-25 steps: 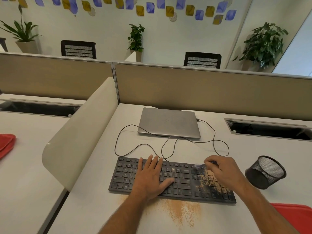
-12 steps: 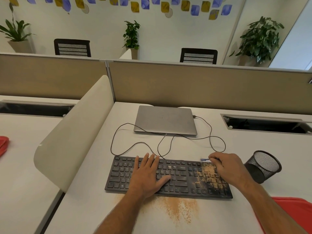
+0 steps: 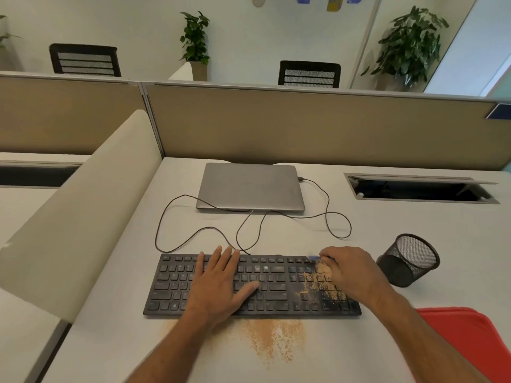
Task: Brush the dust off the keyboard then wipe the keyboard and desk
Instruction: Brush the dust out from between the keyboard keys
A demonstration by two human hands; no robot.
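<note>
The room is an open office: tan partition panels [image 3: 304,125] close off the far edge of the white desk [image 3: 116,341], with mesh-backed chairs [image 3: 309,74] and potted plants [image 3: 409,45] beyond them, and a cream curved divider [image 3: 83,211] running along the desk's left side. On the desk, a closed grey laptop [image 3: 250,186] sits toward the far edge with a thin black cable [image 3: 327,214] looping from it down to the black keyboard [image 3: 177,283], which lies near the front edge. Compared with a second ago, the patch of tan dust on the right-hand keys [image 3: 320,286] looks a little thinner and the right hand [image 3: 351,275] sits slightly further toward the keyboard's far right corner — so the brushing step is under way, with most of that patch still to clear. The right hand is curled around a small tool whose blue tip [image 3: 313,257] just shows at the top row; it is probably the brush, but too little shows to be sure. The left hand [image 3: 221,286] lies flat with fingers spread, pressing on the middle keys to steady the board. A larger spill of the same dust [image 3: 273,341] lies on the desk just in front of the keyboard, waiting for the wipe. A red cloth [image 3: 467,344] rests at the front right corner, and a black mesh pen cup [image 3: 409,258] stands tilted just right of the keyboard.
</note>
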